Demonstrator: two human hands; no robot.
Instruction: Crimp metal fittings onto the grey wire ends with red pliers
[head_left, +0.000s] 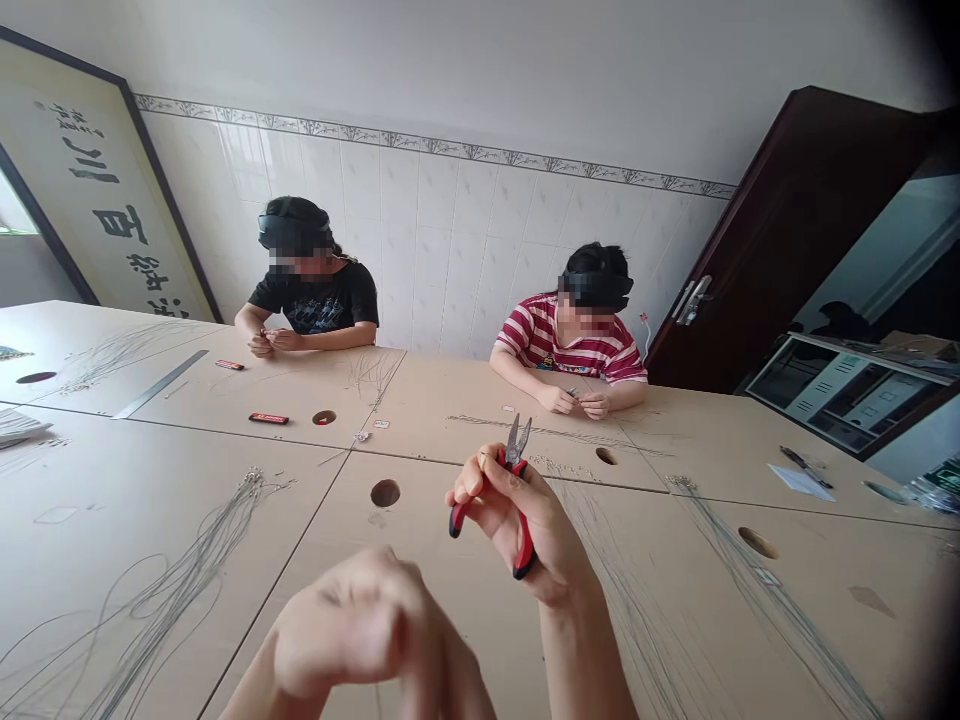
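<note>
My right hand [517, 510] is raised above the table, its fingers wrapped round small pliers [523, 530] with red and black handles. The pliers' jaws [515, 440] point up and stand apart, with the handles spread in my palm. Lower and to the left is my left hand [367, 625], smeared by motion, its fingers bent downward. Whether those fingers hold anything cannot be made out. Thin grey cords [187, 560] with small metal ends lie bunched on the table to the left. More cords [757, 580] run along the right side.
Two people, one in a black shirt [322, 300] and one in a striped shirt [577, 345], work across the light table [427, 560]. It has round holes, such as one [385, 493] near the middle. A metal ruler [161, 385], red-and-black cases [268, 419] and a dark knife [806, 466] lie about.
</note>
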